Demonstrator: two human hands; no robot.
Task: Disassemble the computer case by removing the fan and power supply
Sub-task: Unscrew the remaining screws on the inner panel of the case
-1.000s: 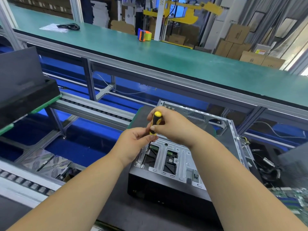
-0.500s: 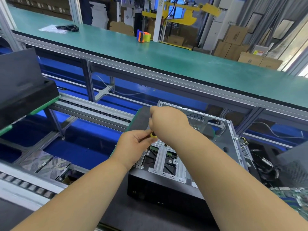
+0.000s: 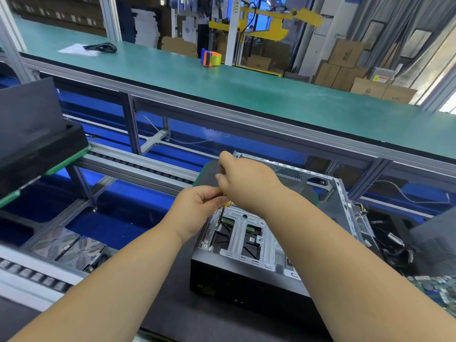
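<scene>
The computer case (image 3: 246,280) lies on its side on a dark mat (image 3: 172,304) over the near table, with a green circuit board (image 3: 434,290) at the right edge. Beyond it runs a long green table (image 3: 271,95), carrying a coiled black cable (image 3: 101,47) on a white sheet (image 3: 74,49) at the far left and an orange tape dispenser (image 3: 211,59) near the middle.

The computer case (image 3: 249,243) is dull grey metal inside, with a smooth black front. The long bench top (image 3: 246,90) is matt green. Brown cardboard boxes (image 3: 345,67) look rough.
</scene>
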